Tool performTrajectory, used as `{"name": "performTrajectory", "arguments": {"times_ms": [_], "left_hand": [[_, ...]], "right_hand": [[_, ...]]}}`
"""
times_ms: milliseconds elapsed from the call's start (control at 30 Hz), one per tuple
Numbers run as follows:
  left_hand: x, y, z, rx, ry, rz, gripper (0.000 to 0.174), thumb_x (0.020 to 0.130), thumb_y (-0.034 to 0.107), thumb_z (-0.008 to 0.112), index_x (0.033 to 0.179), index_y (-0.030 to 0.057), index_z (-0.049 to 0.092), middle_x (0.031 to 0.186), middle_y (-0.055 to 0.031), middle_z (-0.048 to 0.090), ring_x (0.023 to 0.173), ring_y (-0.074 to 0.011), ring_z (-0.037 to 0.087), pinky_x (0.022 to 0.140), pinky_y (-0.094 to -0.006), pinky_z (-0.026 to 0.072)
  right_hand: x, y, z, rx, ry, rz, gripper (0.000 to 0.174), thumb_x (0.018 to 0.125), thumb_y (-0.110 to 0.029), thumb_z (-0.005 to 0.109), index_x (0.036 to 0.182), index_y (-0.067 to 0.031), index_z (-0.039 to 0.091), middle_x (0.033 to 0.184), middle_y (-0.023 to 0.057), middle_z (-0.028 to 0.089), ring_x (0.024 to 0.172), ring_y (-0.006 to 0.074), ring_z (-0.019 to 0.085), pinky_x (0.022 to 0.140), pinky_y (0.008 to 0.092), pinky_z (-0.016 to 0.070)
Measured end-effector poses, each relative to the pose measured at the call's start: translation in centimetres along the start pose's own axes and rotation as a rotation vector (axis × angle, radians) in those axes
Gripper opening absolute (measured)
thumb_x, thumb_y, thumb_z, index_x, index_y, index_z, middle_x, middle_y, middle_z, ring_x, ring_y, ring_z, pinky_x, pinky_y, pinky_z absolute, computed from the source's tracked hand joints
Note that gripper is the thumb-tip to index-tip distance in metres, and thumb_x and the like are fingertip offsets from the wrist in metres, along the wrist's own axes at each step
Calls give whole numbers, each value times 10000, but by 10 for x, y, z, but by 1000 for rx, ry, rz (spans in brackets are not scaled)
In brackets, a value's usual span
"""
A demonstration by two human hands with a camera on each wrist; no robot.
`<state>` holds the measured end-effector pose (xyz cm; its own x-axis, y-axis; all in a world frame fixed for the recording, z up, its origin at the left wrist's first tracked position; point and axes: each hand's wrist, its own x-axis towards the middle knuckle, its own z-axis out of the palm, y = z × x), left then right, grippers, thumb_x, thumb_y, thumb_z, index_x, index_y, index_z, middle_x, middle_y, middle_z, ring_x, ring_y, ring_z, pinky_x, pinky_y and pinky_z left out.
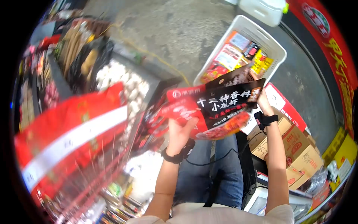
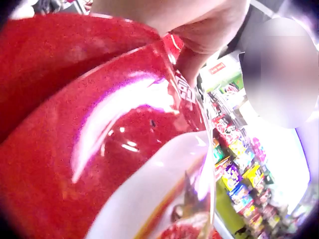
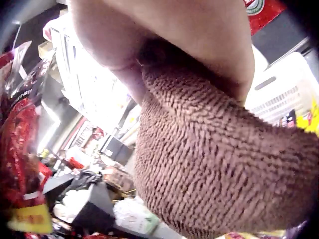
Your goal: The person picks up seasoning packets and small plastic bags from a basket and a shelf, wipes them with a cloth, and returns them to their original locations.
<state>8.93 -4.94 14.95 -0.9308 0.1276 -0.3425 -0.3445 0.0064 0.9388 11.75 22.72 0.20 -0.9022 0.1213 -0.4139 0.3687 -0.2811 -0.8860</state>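
My left hand [image 1: 181, 134] grips a red-and-black seasoning packet [image 1: 227, 108] with a crayfish picture, thumb over its front. More packets lie behind and to the left of it, blurred in the head view. In the left wrist view, a glossy red packet [image 2: 124, 119] fills much of the picture below the hand [image 2: 209, 22]. My right hand [image 1: 264, 102] is at the packet's right end, its fingers mostly hidden behind it. In the right wrist view, that hand [image 3: 169, 35] holds a brown ribbed cloth [image 3: 199, 159], bunched and hanging down.
A white plastic basket [image 1: 203, 69] with several packets stands ahead. Cardboard boxes [image 1: 298, 149] are at my right. Red packages [image 1: 74, 108] hang close on the left, before a bin of garlic [image 1: 138, 87]. A yellow cord [image 1: 156, 58] crosses the floor.
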Motion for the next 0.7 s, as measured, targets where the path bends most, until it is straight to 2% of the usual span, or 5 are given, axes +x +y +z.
{"name": "performTrajectory", "arguments": {"times_ms": [133,267,367,500,700], "left_hand": [[-54,-12,-30,-293,41,-186,226,801,-9,555,1018,24,503,936,-39,571,821,-122,554,730,-262,455],[-106,-55,-55,-338,194,-189,234,814,59,576,1037,-2,537,943,-38,598,822,-100,564,711,-239,452],[-152,-92,-111,-337,352,-333,258,812,91,588,1042,-12,535,947,-49,599,818,-97,564,703,-235,452],[-203,-105,-165,-148,431,-306,288,798,133,612,1033,-17,538,943,-70,601,782,-97,568,686,-236,455],[-262,-136,-264,197,499,-200,337,830,95,574,1120,9,425,1033,-73,552,910,-138,538,790,-264,439]], "right_hand": [[-51,-72,98,167,183,571,404,804,36,372,1197,-24,446,1138,79,526,1017,165,524,884,276,409],[-79,24,90,391,-344,450,320,823,-28,419,1137,-9,479,1071,83,554,956,162,547,847,270,428],[-130,44,151,443,-112,525,416,866,-168,479,1238,4,408,1267,97,424,1201,171,355,1025,286,211],[-180,83,204,473,-380,567,567,918,-365,377,1325,7,244,1349,99,317,1236,152,299,1027,280,222],[-236,101,327,117,-525,190,365,839,-40,550,1178,20,427,1082,12,525,977,67,468,849,204,374]]}}
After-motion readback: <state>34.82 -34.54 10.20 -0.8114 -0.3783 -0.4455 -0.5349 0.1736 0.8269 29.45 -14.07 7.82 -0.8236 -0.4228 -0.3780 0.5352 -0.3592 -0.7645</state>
